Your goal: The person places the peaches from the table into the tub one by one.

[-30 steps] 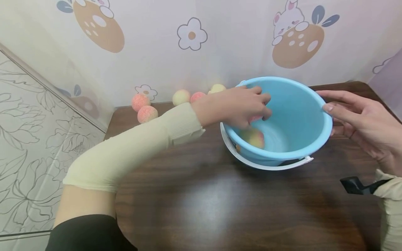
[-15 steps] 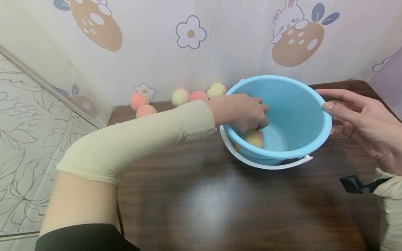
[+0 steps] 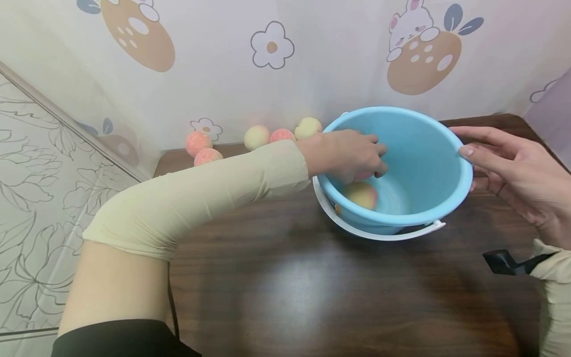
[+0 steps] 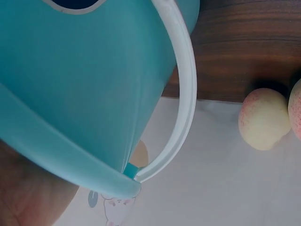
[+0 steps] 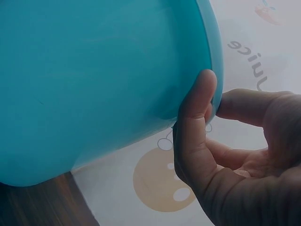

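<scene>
My left hand [image 3: 350, 156] reaches over the left rim of a light blue bucket [image 3: 419, 148], fingers curled around a pink peach [image 3: 364, 174], mostly hidden under them. Below it, another yellow and pink peach [image 3: 361, 195] lies inside the bucket. My right hand [image 3: 526, 178] pinches the bucket's right rim; the right wrist view shows the thumb [image 5: 200, 103] on one side of it and a finger on the other. In the left wrist view, the palm's edge is beside the bucket's rim, and the white handle [image 4: 186, 84] hangs down outside.
Several more peaches sit at the back of the brown table [image 3: 285, 277], including a yellowish one [image 3: 308, 128] left of the bucket and a pink one [image 3: 198, 144] farther left. A printed curtain [image 3: 214, 64] hangs behind. A patterned panel [image 3: 40, 223] stands left.
My left hand has moved right and a little deeper into the bucket with the pink peach, then risen slightly. The right hand stays on the rim.
</scene>
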{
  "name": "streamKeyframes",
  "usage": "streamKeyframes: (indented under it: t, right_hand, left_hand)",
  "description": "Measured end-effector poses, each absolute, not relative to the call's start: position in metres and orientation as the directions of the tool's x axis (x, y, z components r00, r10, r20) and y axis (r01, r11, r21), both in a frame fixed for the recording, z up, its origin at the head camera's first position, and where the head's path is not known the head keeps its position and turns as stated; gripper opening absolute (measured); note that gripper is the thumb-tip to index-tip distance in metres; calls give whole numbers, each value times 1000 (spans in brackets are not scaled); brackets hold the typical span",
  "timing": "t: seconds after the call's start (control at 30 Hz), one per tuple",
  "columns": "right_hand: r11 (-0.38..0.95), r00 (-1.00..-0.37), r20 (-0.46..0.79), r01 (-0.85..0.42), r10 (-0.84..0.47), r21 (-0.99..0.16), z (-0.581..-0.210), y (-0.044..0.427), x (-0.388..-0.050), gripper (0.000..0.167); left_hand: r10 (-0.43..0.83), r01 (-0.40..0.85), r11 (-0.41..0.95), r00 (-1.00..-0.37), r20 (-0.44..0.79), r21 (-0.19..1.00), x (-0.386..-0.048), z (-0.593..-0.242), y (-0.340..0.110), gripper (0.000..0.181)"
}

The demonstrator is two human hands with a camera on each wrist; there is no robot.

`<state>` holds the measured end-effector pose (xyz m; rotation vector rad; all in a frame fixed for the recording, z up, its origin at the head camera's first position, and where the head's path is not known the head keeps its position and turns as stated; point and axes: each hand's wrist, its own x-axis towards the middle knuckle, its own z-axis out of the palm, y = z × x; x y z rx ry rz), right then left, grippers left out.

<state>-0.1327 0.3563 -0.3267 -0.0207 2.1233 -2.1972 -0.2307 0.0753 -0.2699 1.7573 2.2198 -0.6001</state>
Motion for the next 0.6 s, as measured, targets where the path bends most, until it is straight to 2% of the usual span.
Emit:
streamKeyframes:
  t: [0.3, 0.47, 0.6]
  right_hand:
    - [-6, -997, -46, 46, -56, -999, -328, 358, -134, 43]
    - [-44, -996, -50, 54, -77, -998, -330, 359, -135, 44]
    - [-67, -995, -43, 48, -86, -997, -330, 359, -136, 44]
  left_hand:
    - [875, 972, 201, -235, -424, -125, -232, -273, 77, 36]
    - [851, 965, 189, -252, -460, -180, -234, -277, 80, 43]
    - [860, 960, 176, -258, -440, -219, -235, -279, 84, 49]
